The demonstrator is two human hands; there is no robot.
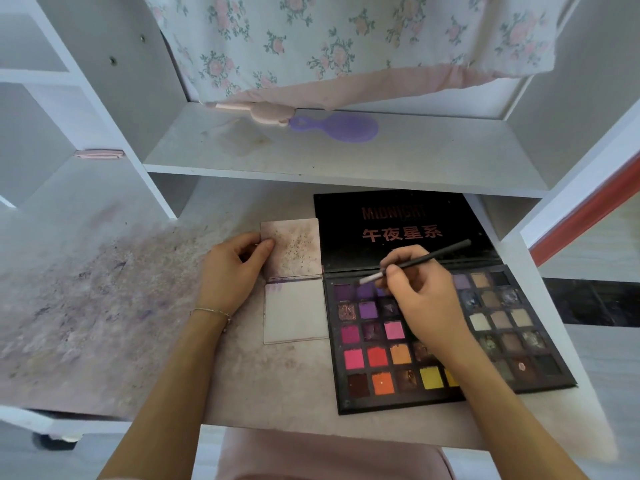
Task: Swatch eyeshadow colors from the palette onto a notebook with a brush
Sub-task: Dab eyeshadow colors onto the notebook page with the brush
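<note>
An open black eyeshadow palette (377,355) lies at the right of the desk, with several coloured pans and its lid folded back. My right hand (426,303) grips a thin dark brush (436,254) like a pen; the brush's pale tip hovers over the purple pans in the top row. Left of the palette lies a small open notebook (296,313). Its upper page is speckled with pigment, and its lower page is white with a faint purple smear at the top left. My left hand (232,271) pinches the left edge of the upper page.
The desk surface (104,306) is stained with powder at the left. A white shelf (346,157) just above holds a purple hairbrush (337,128) and a pink item under a floral cloth (346,46). A pink stool seat (329,455) sits below the desk's front edge.
</note>
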